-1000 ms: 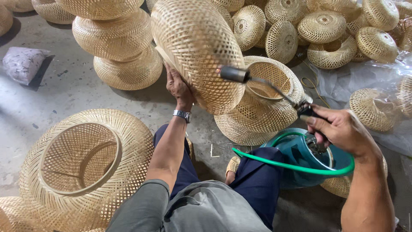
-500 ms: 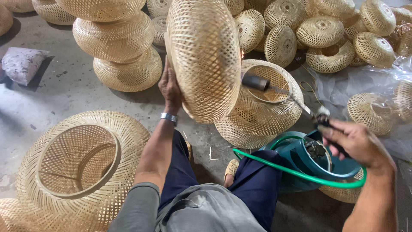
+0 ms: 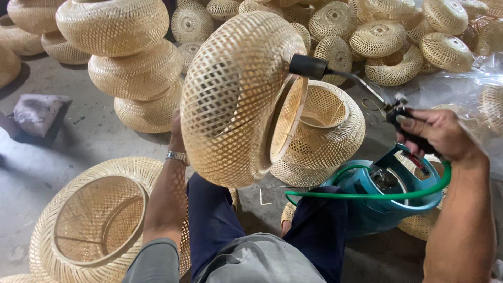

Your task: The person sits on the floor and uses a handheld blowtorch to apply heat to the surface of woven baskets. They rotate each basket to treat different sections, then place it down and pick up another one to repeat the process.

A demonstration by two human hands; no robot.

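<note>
Woven bamboo shade held up to a gas torch.

Bamboo baskets: a big one (image 3: 89, 225) lies open on the floor at left, beside a stack (image 3: 126, 68). Left hand (image 3: 175, 131) props the raised shade (image 3: 236, 99) from behind; I cannot tell how its fingers sit. Torch (image 3: 361, 84) has its nozzle at the shade's rim. Right hand (image 3: 437, 133) has fingers wrapped tight around the torch handle, above a blue gas bottle (image 3: 382, 194) with green hose (image 3: 367, 195).

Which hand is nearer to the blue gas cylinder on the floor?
Right. The right hand grips the torch handle just above the blue gas cylinder. The left hand is across the lap, behind the raised woven lampshade, well away from the cylinder.
</note>
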